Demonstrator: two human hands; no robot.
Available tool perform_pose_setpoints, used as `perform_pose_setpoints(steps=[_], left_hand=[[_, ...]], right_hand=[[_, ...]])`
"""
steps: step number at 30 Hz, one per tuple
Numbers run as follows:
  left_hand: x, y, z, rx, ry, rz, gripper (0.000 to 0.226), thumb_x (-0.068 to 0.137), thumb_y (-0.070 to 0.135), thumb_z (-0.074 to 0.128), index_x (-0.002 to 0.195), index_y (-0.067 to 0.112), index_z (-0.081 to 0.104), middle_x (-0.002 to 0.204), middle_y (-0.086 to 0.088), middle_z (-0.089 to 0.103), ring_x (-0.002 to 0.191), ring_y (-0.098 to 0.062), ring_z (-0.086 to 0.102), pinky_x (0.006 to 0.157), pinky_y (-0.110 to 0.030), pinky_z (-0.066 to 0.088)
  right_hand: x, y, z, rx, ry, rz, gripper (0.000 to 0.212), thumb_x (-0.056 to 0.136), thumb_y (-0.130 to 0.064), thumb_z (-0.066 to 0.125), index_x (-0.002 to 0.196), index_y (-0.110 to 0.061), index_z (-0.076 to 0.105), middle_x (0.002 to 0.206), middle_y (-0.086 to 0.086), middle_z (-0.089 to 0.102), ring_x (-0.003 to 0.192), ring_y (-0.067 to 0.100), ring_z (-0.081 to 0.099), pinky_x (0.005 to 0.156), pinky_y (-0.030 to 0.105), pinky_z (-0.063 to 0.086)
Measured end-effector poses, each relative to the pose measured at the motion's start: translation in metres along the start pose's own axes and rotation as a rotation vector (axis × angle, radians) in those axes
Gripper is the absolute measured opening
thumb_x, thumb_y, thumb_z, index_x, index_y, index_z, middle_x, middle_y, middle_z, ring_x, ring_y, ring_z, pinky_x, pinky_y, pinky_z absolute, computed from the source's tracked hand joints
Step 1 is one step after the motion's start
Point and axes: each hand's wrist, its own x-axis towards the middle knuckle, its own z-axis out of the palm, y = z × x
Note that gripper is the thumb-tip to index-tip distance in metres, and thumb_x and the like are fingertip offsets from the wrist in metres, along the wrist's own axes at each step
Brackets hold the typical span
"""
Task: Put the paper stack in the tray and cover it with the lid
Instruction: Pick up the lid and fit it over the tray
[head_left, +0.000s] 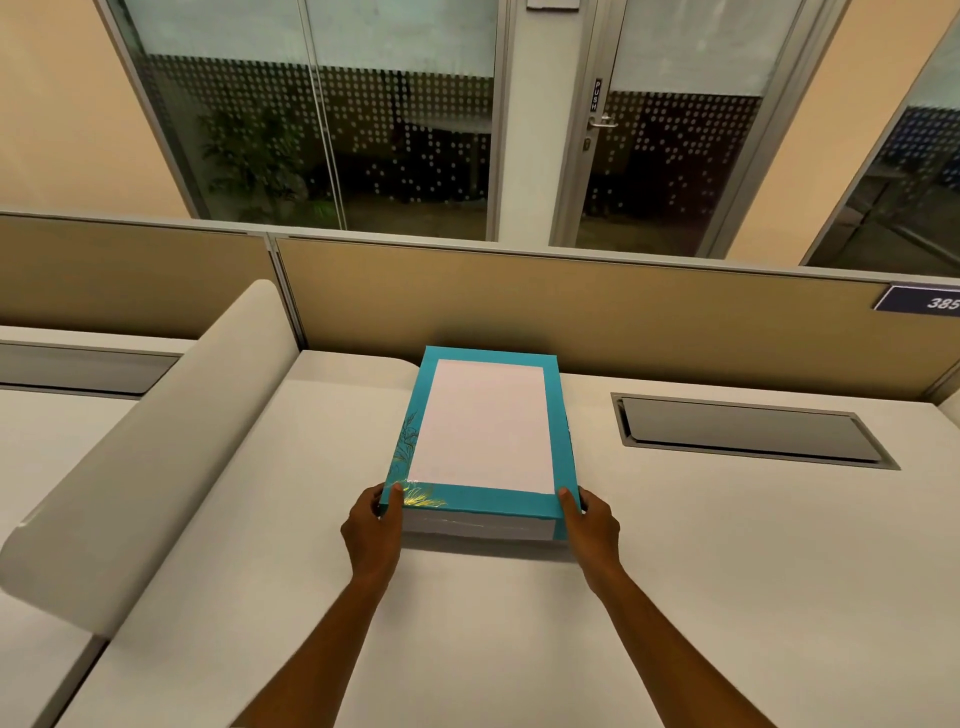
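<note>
A teal lid (498, 501) with a white middle panel and gold flower print lies flat in the middle of the desk. Under its near edge shows the white side of the paper stack (478, 526). A teal strip at the near right corner (560, 530) may be the tray; the rest of the tray is hidden. My left hand (371, 530) grips the lid's near left corner, thumb on top. My right hand (592, 525) grips the near right corner the same way.
The pale desk (467, 649) ends at a tan partition wall (571, 306) just behind the lid. A grey cable hatch (748, 431) is set into the desk at the right. A curved white divider (156, 452) runs along the left.
</note>
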Motion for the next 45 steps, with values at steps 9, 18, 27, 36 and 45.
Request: perform_pose_setpoints(steps=[9, 18, 27, 36, 45], left_hand=[[0.040, 0.004, 0.011, 0.228, -0.184, 0.165, 0.052, 0.091, 0.021, 0.062, 0.139, 0.010, 0.045, 0.139, -0.015, 0.053, 0.115, -0.031, 0.061, 0.083, -0.040, 0.058], [0.082, 0.018, 0.041, 1.010, -0.528, 0.490, 0.078, 0.086, 0.060, 0.014, 0.152, 0.019, 0.018, 0.163, -0.005, 0.004, 0.150, -0.030, 0.006, 0.119, -0.048, 0.020], [0.094, 0.013, 0.055, 1.023, -0.535, 0.527, 0.100, 0.074, 0.084, -0.001, 0.154, 0.024, 0.007, 0.164, -0.001, -0.005, 0.151, -0.026, 0.000, 0.120, -0.048, 0.011], [0.087, 0.007, 0.059, 1.009, -0.449, 0.571, 0.103, 0.072, 0.080, -0.014, 0.153, 0.023, 0.017, 0.163, -0.003, 0.006, 0.150, -0.027, 0.009, 0.119, -0.048, 0.016], [0.087, 0.004, 0.062, 1.036, -0.441, 0.556, 0.102, 0.072, 0.080, -0.012, 0.153, 0.024, 0.017, 0.163, -0.002, 0.007, 0.150, -0.026, 0.009, 0.120, -0.048, 0.018]], right_hand=[[0.019, -0.009, 0.009, -0.471, 0.006, -0.135, 0.062, 0.098, -0.038, 0.043, 0.151, -0.017, 0.019, 0.151, 0.011, 0.034, 0.133, 0.029, 0.041, 0.105, 0.043, 0.046], [0.057, -0.032, 0.029, -0.922, -0.177, -0.313, 0.070, 0.095, -0.060, 0.023, 0.153, -0.026, 0.006, 0.163, 0.003, -0.005, 0.151, 0.028, -0.002, 0.121, 0.049, 0.006], [0.075, -0.024, 0.042, -0.888, -0.133, -0.323, 0.078, 0.085, -0.073, 0.023, 0.152, -0.035, 0.008, 0.163, 0.001, -0.004, 0.150, 0.030, 0.000, 0.121, 0.051, 0.011], [0.076, -0.013, 0.049, -0.893, -0.091, -0.340, 0.080, 0.083, -0.074, 0.021, 0.152, -0.035, 0.009, 0.164, 0.002, -0.004, 0.151, 0.030, 0.000, 0.121, 0.050, 0.012], [0.078, -0.011, 0.049, -0.894, -0.089, -0.343, 0.080, 0.083, -0.074, 0.023, 0.152, -0.035, 0.011, 0.164, 0.002, -0.002, 0.150, 0.031, 0.002, 0.120, 0.052, 0.012]])
